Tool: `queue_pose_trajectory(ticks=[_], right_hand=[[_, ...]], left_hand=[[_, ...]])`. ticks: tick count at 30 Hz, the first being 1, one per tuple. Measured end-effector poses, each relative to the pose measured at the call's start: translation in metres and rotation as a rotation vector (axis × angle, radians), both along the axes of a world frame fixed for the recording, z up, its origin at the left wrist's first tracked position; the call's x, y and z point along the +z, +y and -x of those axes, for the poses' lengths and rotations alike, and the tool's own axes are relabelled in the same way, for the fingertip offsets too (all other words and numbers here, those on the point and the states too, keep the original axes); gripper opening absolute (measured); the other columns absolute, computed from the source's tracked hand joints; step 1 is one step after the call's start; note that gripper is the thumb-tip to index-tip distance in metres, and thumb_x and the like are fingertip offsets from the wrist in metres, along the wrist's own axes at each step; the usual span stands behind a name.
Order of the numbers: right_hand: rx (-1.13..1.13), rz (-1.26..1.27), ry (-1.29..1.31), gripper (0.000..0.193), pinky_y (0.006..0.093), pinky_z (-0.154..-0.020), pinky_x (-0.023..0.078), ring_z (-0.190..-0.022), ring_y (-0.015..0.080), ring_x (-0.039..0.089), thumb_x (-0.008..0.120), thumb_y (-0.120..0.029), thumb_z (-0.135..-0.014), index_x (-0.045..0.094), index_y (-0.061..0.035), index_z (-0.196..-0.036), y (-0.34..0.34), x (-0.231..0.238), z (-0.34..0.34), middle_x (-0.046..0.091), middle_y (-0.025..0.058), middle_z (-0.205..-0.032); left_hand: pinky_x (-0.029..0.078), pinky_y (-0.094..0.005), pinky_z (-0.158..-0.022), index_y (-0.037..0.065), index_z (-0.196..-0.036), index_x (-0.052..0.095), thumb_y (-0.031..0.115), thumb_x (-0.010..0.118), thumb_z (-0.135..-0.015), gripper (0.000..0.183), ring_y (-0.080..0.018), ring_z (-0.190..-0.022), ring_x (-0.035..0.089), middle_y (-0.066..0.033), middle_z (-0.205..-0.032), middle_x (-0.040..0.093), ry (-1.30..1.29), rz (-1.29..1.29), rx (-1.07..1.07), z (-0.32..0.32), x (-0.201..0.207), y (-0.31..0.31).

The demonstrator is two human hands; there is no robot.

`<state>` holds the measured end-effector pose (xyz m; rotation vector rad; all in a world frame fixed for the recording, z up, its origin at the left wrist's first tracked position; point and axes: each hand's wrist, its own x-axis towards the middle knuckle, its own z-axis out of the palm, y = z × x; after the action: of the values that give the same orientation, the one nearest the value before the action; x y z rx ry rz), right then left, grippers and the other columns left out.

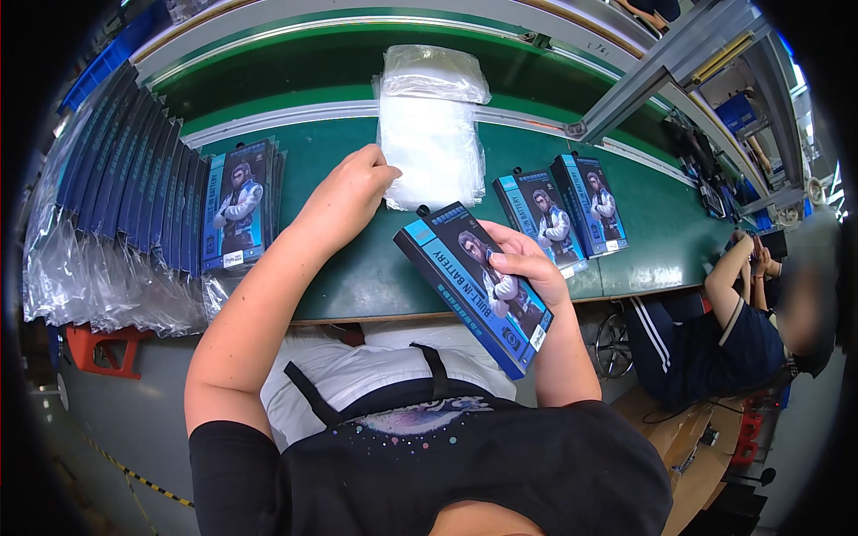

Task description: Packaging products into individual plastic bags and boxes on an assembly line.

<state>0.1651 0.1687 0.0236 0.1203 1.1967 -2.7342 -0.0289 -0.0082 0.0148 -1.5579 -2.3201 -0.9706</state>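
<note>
A stack of clear plastic bags lies on the green table ahead of me. My left hand is at the left edge of this stack, its fingertips pinched together on the edge of a bag. In front of my body, my right hand holds a blue and black battery box at a tilt. The box has a printed figure on its front and a hang tab at its top. My thumb lies across the front face, and the other fingers are hidden behind it.
Two similar boxes sit on the table to the right. At the left stands a long row of bagged boxes. Beyond the table runs a green conveyor belt. A co-worker sits at the right; a red stool is below left.
</note>
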Motion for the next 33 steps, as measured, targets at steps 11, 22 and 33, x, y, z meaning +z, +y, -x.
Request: queue_pose_trajectory(ticks=[11, 22, 33], right_hand=[[-0.007, -0.057, 0.005, 0.058, 0.0281, -0.087, 0.048, -0.100, 0.0179, 0.060, 0.062, -0.006, -0.080, 0.039, 0.0091, -0.130, 0.000, 0.005, 0.047, 0.058, 0.0164, -0.117], [-0.250, -0.413, 0.067, 0.065, 0.0284, -0.091, 0.045, -0.108, 0.0181, 0.056, 0.062, -0.001, -0.080, 0.031, 0.0087, -0.136, 0.006, -0.013, 0.047, 0.052, 0.0153, -0.126], [-0.531, -0.439, -0.042, 0.039, 0.0262, -0.082, 0.048, -0.092, 0.0154, 0.061, 0.063, 0.000, -0.080, 0.045, 0.0063, -0.115, -0.027, -0.009, 0.042, 0.062, 0.0144, -0.103]], left_hand=[[0.047, -0.0269, -0.066, -0.001, -0.095, 0.069, 0.010, 0.065, -0.080, 0.019, -0.0169, -0.072, 0.060, -0.0064, -0.078, 0.060, -0.227, -0.064, 0.057, 0.014, 0.004, 0.000], [0.049, -0.0263, -0.063, -0.003, -0.096, 0.068, 0.002, 0.059, -0.079, 0.020, -0.0127, -0.067, 0.060, -0.0080, -0.076, 0.065, -0.647, 0.067, 0.092, 0.013, 0.016, 0.000], [0.047, -0.0369, -0.063, 0.003, -0.098, 0.064, -0.006, 0.056, -0.076, 0.025, -0.0290, -0.069, 0.058, -0.0124, -0.074, 0.056, 0.028, -0.166, 0.005, -0.025, 0.009, -0.012]])
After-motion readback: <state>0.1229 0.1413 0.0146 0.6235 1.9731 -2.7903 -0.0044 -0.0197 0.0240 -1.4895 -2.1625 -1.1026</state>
